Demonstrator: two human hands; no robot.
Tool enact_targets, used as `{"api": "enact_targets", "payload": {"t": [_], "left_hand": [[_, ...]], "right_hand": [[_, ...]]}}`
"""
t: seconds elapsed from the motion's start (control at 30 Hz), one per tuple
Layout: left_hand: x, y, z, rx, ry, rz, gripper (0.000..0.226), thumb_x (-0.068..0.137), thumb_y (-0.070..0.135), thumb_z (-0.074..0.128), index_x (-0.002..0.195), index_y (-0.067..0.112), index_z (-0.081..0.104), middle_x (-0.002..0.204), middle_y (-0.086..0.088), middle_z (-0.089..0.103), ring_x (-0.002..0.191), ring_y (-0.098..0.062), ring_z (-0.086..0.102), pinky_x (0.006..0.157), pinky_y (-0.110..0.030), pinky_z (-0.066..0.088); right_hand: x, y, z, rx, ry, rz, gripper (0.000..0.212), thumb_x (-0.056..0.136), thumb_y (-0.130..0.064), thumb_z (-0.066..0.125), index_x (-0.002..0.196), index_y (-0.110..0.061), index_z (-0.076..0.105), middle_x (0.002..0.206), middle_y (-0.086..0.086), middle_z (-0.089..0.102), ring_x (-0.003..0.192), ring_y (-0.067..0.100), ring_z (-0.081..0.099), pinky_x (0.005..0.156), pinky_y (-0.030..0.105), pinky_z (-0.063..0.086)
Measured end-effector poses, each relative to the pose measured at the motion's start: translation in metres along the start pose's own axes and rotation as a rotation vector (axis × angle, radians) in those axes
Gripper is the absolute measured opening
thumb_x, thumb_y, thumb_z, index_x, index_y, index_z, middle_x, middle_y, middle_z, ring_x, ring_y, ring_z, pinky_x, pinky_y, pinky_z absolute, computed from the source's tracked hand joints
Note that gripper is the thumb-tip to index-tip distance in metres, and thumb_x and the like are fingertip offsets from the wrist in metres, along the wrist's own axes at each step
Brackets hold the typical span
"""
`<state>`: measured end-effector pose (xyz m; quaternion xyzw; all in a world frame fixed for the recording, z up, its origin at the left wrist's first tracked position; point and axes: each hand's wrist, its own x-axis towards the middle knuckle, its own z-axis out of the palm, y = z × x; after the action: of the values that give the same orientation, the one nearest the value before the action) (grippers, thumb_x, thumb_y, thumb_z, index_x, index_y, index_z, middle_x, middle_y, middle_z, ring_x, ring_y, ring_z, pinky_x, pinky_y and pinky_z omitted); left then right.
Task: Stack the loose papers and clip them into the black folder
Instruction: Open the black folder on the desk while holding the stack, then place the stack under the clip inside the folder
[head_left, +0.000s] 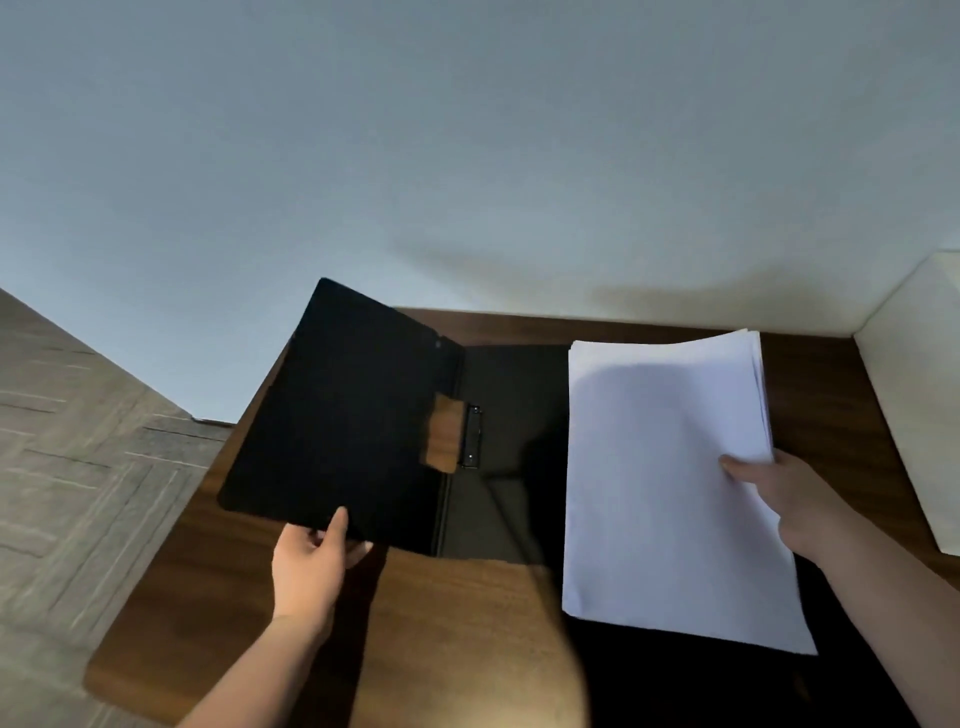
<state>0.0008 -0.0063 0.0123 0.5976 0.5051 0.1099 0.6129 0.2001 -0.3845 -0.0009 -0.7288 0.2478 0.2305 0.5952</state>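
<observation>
The black folder (343, 415) lies open on the wooden table (457, 613). My left hand (311, 566) grips the near edge of its left cover, which is raised off the table. A black metal clip (474, 437) sits along the spine, and the folder's right inner panel (511, 415) lies flat. A stack of white papers (670, 483) is held just right of that panel, partly over it. My right hand (784, 499) grips the stack at its right edge, thumb on top.
A pale wall rises behind the table. A white box-like object (914, 395) stands at the table's right edge. Grey patterned carpet (72, 447) lies to the left, beyond the table's left edge.
</observation>
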Motion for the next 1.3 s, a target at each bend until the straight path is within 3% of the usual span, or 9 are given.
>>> {"api": "enact_targets", "payload": {"t": [0.1,0.2,0.3,0.4,0.5,0.67,0.8,0.93,1.3], "left_hand": [[0.003,-0.010,-0.002,-0.195,0.062,-0.230,0.010,0.095,0.012,0.054,0.104,0.013,0.050,0.097,-0.019,0.064,0.084,-0.029,0.067,0.078,-0.041,0.058],[0.018,-0.034,-0.004,-0.271,0.069,-0.375,0.023,0.094,0.015,0.054,0.115,0.003,0.052,0.096,-0.022,0.065,0.079,-0.030,0.067,0.054,-0.032,0.062],[0.029,-0.049,-0.008,-0.163,0.042,-0.489,0.031,0.093,0.023,0.058,0.100,-0.007,0.058,0.076,-0.024,0.066,0.065,-0.028,0.066,0.036,-0.026,0.054],[0.037,-0.044,-0.011,0.311,0.053,-0.338,0.041,0.088,0.032,0.064,0.062,0.000,0.060,0.046,-0.012,0.061,0.045,-0.024,0.058,0.044,-0.026,0.047],[0.039,-0.021,-0.002,0.783,0.053,-0.009,0.039,0.086,0.038,0.062,0.063,0.007,0.062,0.060,-0.008,0.066,0.059,-0.024,0.063,0.060,-0.032,0.051],[0.044,0.007,0.068,0.790,-0.136,0.296,0.021,0.087,0.033,0.062,0.086,0.013,0.058,0.075,0.002,0.061,0.074,-0.018,0.060,0.070,-0.032,0.050],[0.058,0.009,0.129,0.917,-0.246,0.361,0.043,0.083,0.050,0.061,0.100,0.011,0.054,0.087,0.001,0.058,0.082,-0.020,0.056,0.069,-0.029,0.043],[0.064,0.008,0.158,1.080,-0.198,0.374,0.063,0.076,0.065,0.057,0.104,0.009,0.048,0.098,-0.006,0.060,0.082,-0.024,0.060,0.059,-0.033,0.043],[0.071,0.012,0.164,1.222,-0.257,0.469,0.039,0.097,0.039,0.036,0.105,0.004,0.048,0.110,-0.014,0.058,0.096,-0.035,0.060,0.068,-0.036,0.040]], "right_hand": [[-0.004,-0.014,0.013,-0.012,-0.036,-0.019,0.046,0.090,-0.009,0.059,0.133,0.003,0.050,0.122,0.022,0.058,0.102,0.035,0.054,0.093,0.046,0.043],[-0.001,-0.025,0.023,0.010,-0.044,-0.020,0.043,0.090,-0.009,0.058,0.132,0.001,0.051,0.115,0.018,0.058,0.100,0.036,0.055,0.090,0.046,0.044],[0.006,-0.028,0.038,-0.002,-0.040,-0.024,0.047,0.089,-0.011,0.060,0.134,-0.002,0.050,0.122,0.019,0.059,0.108,0.039,0.057,0.096,0.049,0.044],[0.015,-0.023,0.054,-0.042,-0.047,-0.033,0.045,0.090,-0.008,0.058,0.133,0.001,0.050,0.120,0.020,0.059,0.102,0.035,0.056,0.094,0.046,0.045],[0.020,-0.014,0.066,-0.115,-0.054,-0.025,0.045,0.090,-0.010,0.059,0.133,0.001,0.051,0.129,0.021,0.057,0.105,0.035,0.055,0.099,0.047,0.043],[0.031,-0.002,0.078,-0.178,-0.028,0.007,0.042,0.089,-0.008,0.059,0.130,0.003,0.053,0.124,0.023,0.059,0.104,0.038,0.057,0.099,0.049,0.045],[0.035,-0.002,0.084,-0.233,-0.016,0.003,0.040,0.090,-0.011,0.058,0.128,0.001,0.055,0.119,0.021,0.062,0.109,0.041,0.058,0.098,0.051,0.046],[0.039,-0.005,0.086,-0.283,-0.035,-0.013,0.038,0.091,-0.012,0.056,0.127,-0.001,0.055,0.109,0.013,0.060,0.102,0.035,0.058,0.087,0.040,0.047],[0.036,-0.009,0.096,-0.334,-0.051,-0.056,0.035,0.091,-0.012,0.054,0.125,-0.002,0.057,0.106,0.010,0.059,0.098,0.030,0.056,0.084,0.038,0.045]]}}
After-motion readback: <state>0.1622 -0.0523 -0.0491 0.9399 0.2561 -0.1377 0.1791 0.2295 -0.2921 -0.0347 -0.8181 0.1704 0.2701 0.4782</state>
